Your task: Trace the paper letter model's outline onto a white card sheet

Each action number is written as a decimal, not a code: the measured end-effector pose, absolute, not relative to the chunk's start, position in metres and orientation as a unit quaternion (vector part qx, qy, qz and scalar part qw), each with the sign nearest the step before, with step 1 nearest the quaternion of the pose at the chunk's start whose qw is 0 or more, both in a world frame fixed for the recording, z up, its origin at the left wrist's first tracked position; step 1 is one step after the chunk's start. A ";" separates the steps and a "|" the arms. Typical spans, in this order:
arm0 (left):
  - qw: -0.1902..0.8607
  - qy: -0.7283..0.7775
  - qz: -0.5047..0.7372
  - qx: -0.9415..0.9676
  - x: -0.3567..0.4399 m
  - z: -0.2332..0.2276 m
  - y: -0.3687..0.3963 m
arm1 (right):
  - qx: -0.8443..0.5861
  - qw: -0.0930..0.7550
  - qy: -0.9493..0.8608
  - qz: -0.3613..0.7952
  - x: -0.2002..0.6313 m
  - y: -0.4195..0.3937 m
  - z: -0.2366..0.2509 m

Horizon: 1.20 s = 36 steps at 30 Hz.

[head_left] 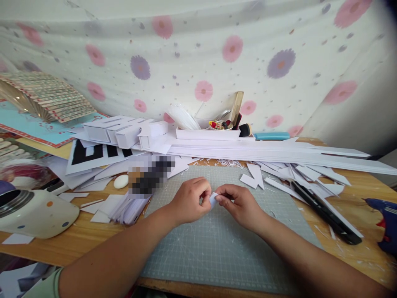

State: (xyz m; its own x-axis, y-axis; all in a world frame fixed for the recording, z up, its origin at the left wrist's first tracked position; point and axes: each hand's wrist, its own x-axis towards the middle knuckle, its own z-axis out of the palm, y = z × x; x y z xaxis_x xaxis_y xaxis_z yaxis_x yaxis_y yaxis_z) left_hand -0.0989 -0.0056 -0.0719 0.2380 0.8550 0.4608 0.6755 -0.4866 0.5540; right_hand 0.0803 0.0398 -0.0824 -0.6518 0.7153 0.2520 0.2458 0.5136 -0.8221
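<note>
head view: both hands' fingers pinch small paper piece.

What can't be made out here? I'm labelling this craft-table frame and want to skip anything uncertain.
Head view only:
- Small white paper piece: mostly covered by the left hand and right hand; shape unclear.
- Pixelated patch: blurred out.
- Blue glue gun: cut by the right edge.
- Tray contents: too small.

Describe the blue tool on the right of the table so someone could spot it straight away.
Start at the grey cutting mat where both hands work, then look right, past the long black utility knife, to the table's edge. The glue gun lies there, the only dark blue thing among white paper scraps.
</note>
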 end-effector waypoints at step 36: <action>0.200 0.498 0.393 0.747 -0.100 -0.069 -0.006 | -0.300 0.285 -0.815 0.405 0.080 0.039 -0.080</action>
